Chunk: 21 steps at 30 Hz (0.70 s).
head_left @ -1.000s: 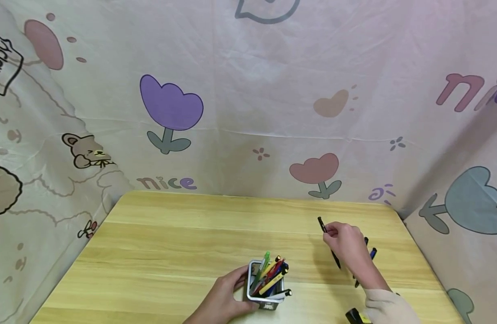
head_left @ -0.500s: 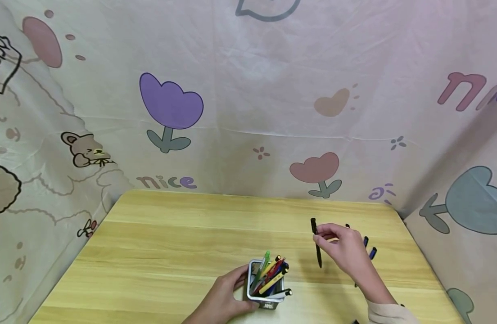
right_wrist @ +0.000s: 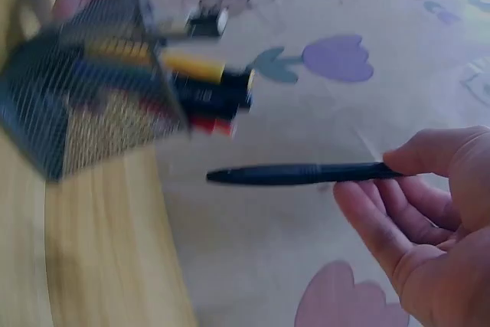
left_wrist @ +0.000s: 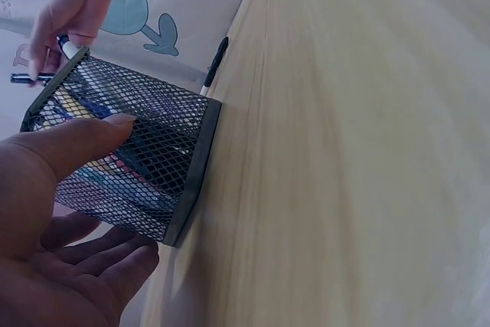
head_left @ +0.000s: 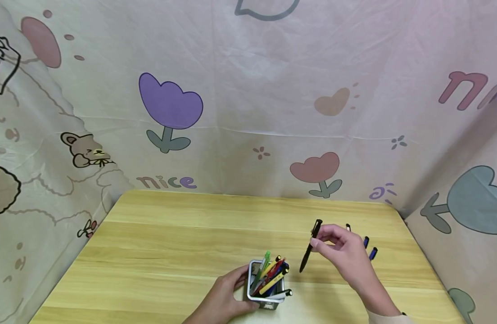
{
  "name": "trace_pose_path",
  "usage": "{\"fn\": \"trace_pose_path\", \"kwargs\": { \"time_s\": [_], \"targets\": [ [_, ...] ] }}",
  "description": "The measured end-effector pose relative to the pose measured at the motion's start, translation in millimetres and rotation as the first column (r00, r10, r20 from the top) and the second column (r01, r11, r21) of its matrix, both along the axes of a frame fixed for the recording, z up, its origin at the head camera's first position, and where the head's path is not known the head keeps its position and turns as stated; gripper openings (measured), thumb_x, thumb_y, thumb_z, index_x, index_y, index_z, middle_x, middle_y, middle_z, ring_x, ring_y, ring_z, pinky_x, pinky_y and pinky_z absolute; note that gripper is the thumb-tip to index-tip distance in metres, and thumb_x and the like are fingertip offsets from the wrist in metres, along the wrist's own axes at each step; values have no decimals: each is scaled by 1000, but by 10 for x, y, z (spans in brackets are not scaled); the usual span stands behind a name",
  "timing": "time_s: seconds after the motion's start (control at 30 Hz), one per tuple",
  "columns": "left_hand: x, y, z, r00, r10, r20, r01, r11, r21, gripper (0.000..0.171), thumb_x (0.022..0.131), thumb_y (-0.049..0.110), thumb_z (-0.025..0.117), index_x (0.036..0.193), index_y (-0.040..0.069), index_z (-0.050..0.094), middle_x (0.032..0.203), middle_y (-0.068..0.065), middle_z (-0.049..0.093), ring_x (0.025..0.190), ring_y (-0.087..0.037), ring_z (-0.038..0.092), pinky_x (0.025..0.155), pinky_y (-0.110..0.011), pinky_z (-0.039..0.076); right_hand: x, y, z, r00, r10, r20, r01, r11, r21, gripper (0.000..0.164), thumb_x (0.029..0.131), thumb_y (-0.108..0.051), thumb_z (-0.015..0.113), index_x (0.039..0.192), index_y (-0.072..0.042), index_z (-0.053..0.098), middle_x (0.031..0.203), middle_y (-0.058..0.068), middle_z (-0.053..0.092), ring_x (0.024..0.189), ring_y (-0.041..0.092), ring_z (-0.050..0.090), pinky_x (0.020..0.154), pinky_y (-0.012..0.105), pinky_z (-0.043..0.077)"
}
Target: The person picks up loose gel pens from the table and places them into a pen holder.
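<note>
Near the front of the table, my left hand (head_left: 222,298) grips a black mesh pen holder (head_left: 268,305), thumb on one side and fingers on another. In the left wrist view the holder's mesh wall (left_wrist: 164,135) shows behind the thumb. Several pens stick out of it, among them a yellow pen (head_left: 273,283) and a green pen (head_left: 266,259). To the right, my right hand (head_left: 342,252) pinches a black pen (head_left: 306,256) near its upper end, tip slanting down toward the holder. The right wrist view shows the pen's tip (right_wrist: 218,177) apart from the holder.
Partly behind the right hand lie more pens, with a blue pen end (head_left: 373,253) and another blue end (head_left: 366,242) showing. A wooden table (head_left: 171,234) spreads out below. A printed cloth (head_left: 248,99) hangs at its back and sides.
My right hand has brought the black pen leftward, closer to the holder. The pen's tip has swung left, so it now leans the other way. My left hand and the holder stay in place.
</note>
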<state>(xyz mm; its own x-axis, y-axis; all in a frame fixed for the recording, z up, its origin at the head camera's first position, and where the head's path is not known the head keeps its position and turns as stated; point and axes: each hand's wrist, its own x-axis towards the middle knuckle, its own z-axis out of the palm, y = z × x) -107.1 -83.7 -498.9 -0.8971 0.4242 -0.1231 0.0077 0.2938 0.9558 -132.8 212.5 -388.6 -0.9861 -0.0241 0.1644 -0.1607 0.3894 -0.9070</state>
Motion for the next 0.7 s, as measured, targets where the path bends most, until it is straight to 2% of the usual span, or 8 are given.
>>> {"fn": "trace_pose_path", "kwargs": {
  "time_s": [0.1,0.17,0.37,0.53,0.7],
  "targets": [
    [10,-1,7,1000,2,9,-2,1000,-5,89,75,17,90,149,-5,47,147,-25,58,133,-40,61,108,-35,55,66,-55,27,999,42,-8,-42,995,-88,15,90,-6,78,99,2,69,93,5,71,81,13,77,76,30,67],
    [13,-2,5,1000,0,-3,0,1000,0,89,75,17,90,149,-6,47,147,-25,58,133,-40,61,109,-36,55,95,-97,27,995,84,-45,-89,988,-124,13,90,-1,76,98,3,67,91,1,71,80,13,77,75,30,67],
    [15,1,1,1000,4,-24,-4,1000,15,88,75,17,90,149,-4,47,145,-23,60,133,-38,62,109,-32,54,134,-189,-30,967,210,-141,-237,949,-209,12,90,8,70,100,6,64,94,-5,70,82,10,76,71,26,66],
    [13,2,-4,1000,6,-27,-5,1000,14,88,75,17,90,149,-4,48,145,-23,60,133,-38,62,109,-32,54,152,-234,-71,962,238,-137,-264,940,-218,13,91,7,70,103,5,65,98,-4,71,84,14,77,74,28,67],
    [5,4,-9,1000,4,-28,-4,1000,15,88,75,17,90,149,-4,48,145,-24,61,133,-39,61,109,-32,54,167,-308,-135,944,288,-160,-317,928,-196,14,91,7,71,103,3,66,103,-4,69,91,10,75,77,29,67]
  ]
}}
